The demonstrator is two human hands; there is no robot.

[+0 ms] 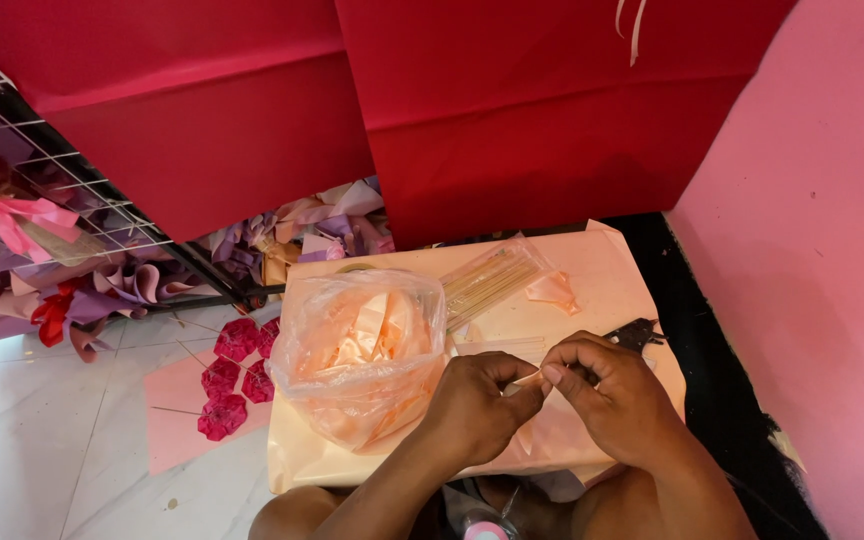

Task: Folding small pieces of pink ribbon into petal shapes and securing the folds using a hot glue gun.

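Both hands, the left hand (477, 400) and the right hand (607, 395), pinched a small peach ribbon piece (529, 379) between their fingertips over the peach paper-covered table (602, 270), just beside a clear plastic bag (362, 350) stuffed with peach ribbon.

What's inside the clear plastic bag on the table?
The clear plastic bag is packed with pale peach ribbon pieces, folded and curled. Lower layers are hidden by the upper pieces and wrinkled film. The left hand sits beside it, pinching a small peach piece with the right hand.
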